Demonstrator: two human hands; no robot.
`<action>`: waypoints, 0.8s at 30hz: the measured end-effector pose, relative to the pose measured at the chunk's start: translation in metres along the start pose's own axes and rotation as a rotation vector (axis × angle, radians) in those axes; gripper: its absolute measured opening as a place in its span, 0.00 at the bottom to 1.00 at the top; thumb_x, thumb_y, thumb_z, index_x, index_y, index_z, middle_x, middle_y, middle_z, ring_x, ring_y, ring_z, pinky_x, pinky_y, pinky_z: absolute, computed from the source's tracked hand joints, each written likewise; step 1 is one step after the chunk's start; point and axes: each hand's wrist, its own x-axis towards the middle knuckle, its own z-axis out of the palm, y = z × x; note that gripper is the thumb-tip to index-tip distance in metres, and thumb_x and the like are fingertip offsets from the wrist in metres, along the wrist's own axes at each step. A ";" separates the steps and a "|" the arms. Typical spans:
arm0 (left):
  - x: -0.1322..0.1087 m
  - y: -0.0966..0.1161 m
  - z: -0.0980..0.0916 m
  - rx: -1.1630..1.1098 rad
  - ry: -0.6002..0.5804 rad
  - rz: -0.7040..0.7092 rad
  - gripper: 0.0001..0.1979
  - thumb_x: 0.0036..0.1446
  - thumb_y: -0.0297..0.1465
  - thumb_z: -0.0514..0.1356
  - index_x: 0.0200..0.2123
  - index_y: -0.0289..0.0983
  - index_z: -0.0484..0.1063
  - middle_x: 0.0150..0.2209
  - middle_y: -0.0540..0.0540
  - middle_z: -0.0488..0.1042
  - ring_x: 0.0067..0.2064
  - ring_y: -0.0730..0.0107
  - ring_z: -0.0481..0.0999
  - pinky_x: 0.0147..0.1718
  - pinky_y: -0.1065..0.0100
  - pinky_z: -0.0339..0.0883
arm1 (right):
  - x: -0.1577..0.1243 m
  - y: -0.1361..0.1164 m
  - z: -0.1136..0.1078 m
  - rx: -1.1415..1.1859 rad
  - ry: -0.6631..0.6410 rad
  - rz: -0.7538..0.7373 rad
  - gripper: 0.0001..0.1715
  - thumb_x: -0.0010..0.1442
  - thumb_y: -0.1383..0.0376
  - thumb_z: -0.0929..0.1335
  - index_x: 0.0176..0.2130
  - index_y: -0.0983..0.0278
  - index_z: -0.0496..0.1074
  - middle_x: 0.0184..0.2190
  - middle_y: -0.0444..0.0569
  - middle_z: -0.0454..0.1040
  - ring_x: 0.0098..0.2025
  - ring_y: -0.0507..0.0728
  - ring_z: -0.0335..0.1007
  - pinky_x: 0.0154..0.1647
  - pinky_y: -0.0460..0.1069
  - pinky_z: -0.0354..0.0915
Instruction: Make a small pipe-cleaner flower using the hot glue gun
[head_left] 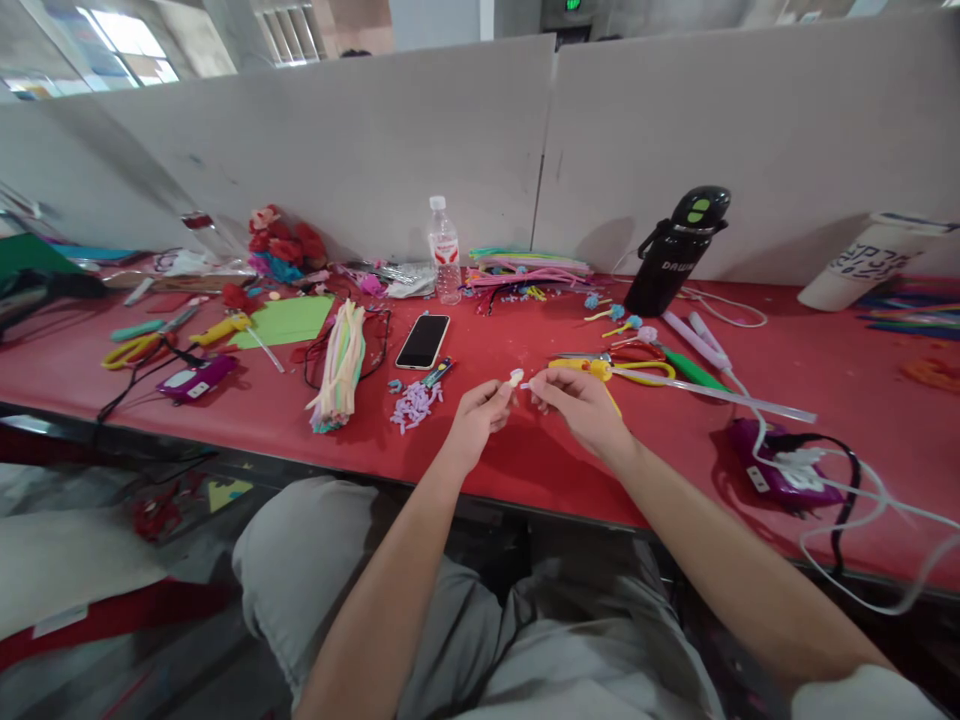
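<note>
My left hand [484, 412] is closed in a pinch on a small cream-white fuzzy piece [515, 378]. Close by on the right, my right hand [574, 400] pinches a short light-purple piece [526, 386] with thumb and forefinger. The two pieces almost meet; I cannot tell whether they touch. Left of my hands lies a loose pile of short purple fuzzy pieces [416, 404]. A yellow glue gun [592, 368] with a long clear glue stick [720, 398] in it rests just beyond my right hand, beside yellow-handled scissors [645, 374].
Left on the red table [360, 447] are a phone [424, 341] and a bundle of pale pipe cleaners [342, 365]. Behind stand a water bottle [445, 255] and a black flask [675, 255]. Small blue pompom flowers [616, 312] lie near the flask. A purple power strip [780, 465] with cables sits right.
</note>
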 end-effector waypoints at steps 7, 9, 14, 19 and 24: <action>0.000 0.002 0.001 0.070 0.021 0.005 0.17 0.55 0.41 0.62 0.25 0.34 0.65 0.18 0.56 0.52 0.19 0.83 0.49 0.19 0.73 0.41 | 0.000 -0.005 -0.003 -0.107 0.054 -0.046 0.14 0.58 0.54 0.70 0.33 0.63 0.74 0.26 0.44 0.72 0.28 0.51 0.66 0.31 0.47 0.65; 0.001 0.002 0.001 0.091 0.025 0.007 0.16 0.55 0.40 0.62 0.25 0.34 0.65 0.18 0.56 0.52 0.20 0.83 0.49 0.20 0.73 0.42 | 0.000 -0.006 -0.002 -0.167 0.057 -0.053 0.15 0.59 0.53 0.69 0.33 0.63 0.74 0.26 0.45 0.71 0.27 0.51 0.66 0.30 0.47 0.65; 0.001 0.001 0.000 0.131 0.024 0.017 0.16 0.56 0.40 0.60 0.24 0.34 0.65 0.18 0.56 0.52 0.20 0.82 0.49 0.20 0.73 0.42 | -0.001 -0.010 -0.002 -0.294 0.069 -0.080 0.16 0.60 0.53 0.68 0.32 0.63 0.73 0.25 0.44 0.70 0.26 0.51 0.64 0.29 0.47 0.63; 0.001 -0.002 -0.001 0.174 0.024 0.021 0.16 0.57 0.40 0.59 0.25 0.34 0.66 0.18 0.56 0.53 0.20 0.81 0.51 0.21 0.73 0.43 | -0.001 -0.010 -0.002 -0.323 0.055 -0.090 0.16 0.60 0.53 0.68 0.33 0.63 0.73 0.25 0.44 0.70 0.26 0.51 0.65 0.29 0.47 0.63; 0.001 -0.002 -0.002 0.203 0.012 0.029 0.15 0.58 0.39 0.59 0.25 0.34 0.66 0.19 0.55 0.54 0.21 0.81 0.52 0.21 0.73 0.44 | -0.001 -0.008 -0.002 -0.369 0.086 -0.115 0.15 0.60 0.54 0.68 0.33 0.64 0.72 0.26 0.45 0.70 0.27 0.51 0.63 0.29 0.47 0.61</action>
